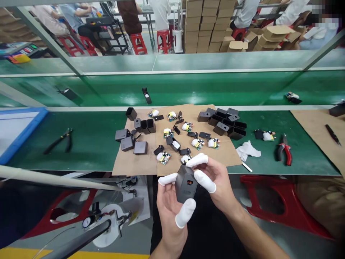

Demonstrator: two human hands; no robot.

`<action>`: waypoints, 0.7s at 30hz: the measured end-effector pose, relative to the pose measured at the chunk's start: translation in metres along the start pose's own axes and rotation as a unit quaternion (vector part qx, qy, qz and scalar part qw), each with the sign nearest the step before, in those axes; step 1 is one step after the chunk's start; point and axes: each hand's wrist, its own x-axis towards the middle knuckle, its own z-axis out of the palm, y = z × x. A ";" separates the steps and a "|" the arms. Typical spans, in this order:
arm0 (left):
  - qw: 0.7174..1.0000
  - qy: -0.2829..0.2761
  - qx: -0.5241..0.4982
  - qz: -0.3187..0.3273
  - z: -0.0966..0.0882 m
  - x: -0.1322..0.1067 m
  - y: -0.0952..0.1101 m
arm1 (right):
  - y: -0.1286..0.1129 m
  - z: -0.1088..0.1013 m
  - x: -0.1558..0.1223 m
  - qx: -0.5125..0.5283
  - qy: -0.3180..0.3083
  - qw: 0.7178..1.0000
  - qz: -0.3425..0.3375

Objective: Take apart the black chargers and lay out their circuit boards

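Left hand (pixel 172 212) and right hand (pixel 219 183), half curled, grip one case (pixel 184 192); cardboard (pixel 148 163) lies on the green bench (pixel 91 144), stools (pixel 164 40) and cartons (pixel 208 21) beyond.

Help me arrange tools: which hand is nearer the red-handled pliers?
Right. The right hand is lower and left of the pliers; the left hand is farther left.

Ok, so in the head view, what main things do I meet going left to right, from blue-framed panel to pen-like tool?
Blue-framed panel, black-handled pliers, left cluster of dark casings, held casing, white cloth, circuit board, red-handled pliers, pen-like tool.
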 end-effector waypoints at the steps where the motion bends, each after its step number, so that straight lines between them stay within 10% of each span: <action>1: 1.000 -0.002 0.004 -0.001 0.001 0.000 0.001 | 0.000 0.000 0.000 0.003 0.000 1.000 0.001; 21: 0.999 0.015 -0.024 0.022 0.008 -0.002 0.001 | 0.003 -0.011 -0.001 0.036 -0.032 0.999 -0.003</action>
